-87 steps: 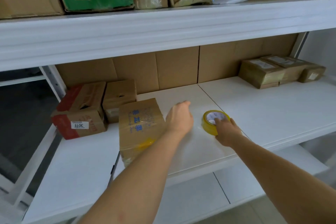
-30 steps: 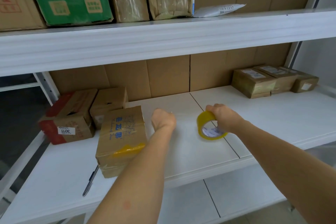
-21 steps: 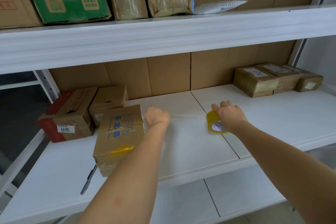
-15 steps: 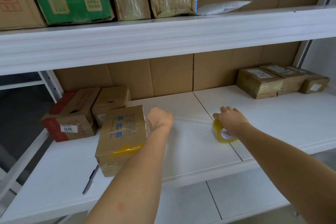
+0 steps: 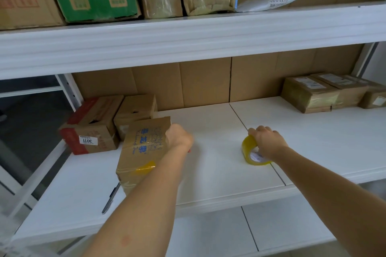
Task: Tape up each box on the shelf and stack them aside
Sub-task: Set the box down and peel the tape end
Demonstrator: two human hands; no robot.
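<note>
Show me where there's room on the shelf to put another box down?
Bare shelf lies between the tape roll under the right hand and the taped boxes far right. The left end is crowded: the printed box by the left hand, two boxes behind.

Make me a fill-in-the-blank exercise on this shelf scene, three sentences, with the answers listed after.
1. The right hand grips a roll of ____ tape.
2. The left hand is at the far right corner of the box with ____ printed characters.
3. A dark pen lies on the white shelf just to the ____ of that box.

Missing words: yellow; blue; left
</note>
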